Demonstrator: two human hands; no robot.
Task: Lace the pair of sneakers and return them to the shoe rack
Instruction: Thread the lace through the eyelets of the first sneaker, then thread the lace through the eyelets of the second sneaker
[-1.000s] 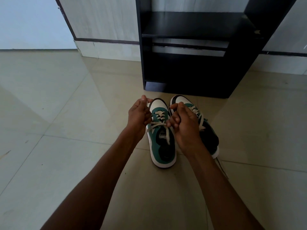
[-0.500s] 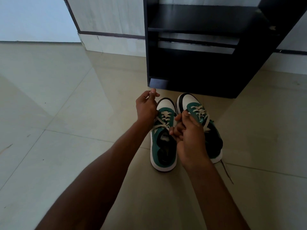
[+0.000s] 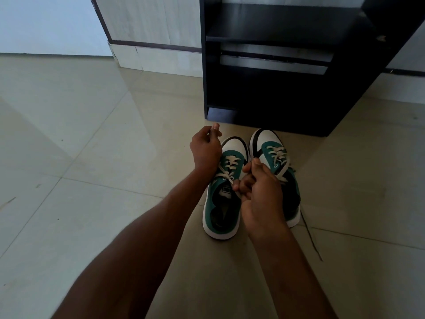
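Left hand [image 3: 205, 150] was raised over the floor tiles [image 3: 96, 157] just left of the left sneaker [image 3: 224, 194], fingers curled, thumb and forefinger pinched at the top; looked like they held one end of the white lace [image 3: 226, 173], with a strand running from under the hand down to the upper eyelets, though the pinch point itself was too small to confirm. Left sneaker sat flat on the floor, toe toward the rack, green upper, white toe cap, lace crossed through the eyelets. Right hand [image 3: 259, 192] was closed in a loose fist over the gap between the two shoes, fingertips pinching the other lace end at the left sneaker's tongue. Right sneaker [image 3: 276, 162] stood just beside it, laced, partly hidden by that hand, a dark loose lace end [image 3: 311, 238] trailing on the tiles behind its heel. Black shoe rack [image 3: 271, 88] stood just beyond both toes, shelves unoccupied where visible.
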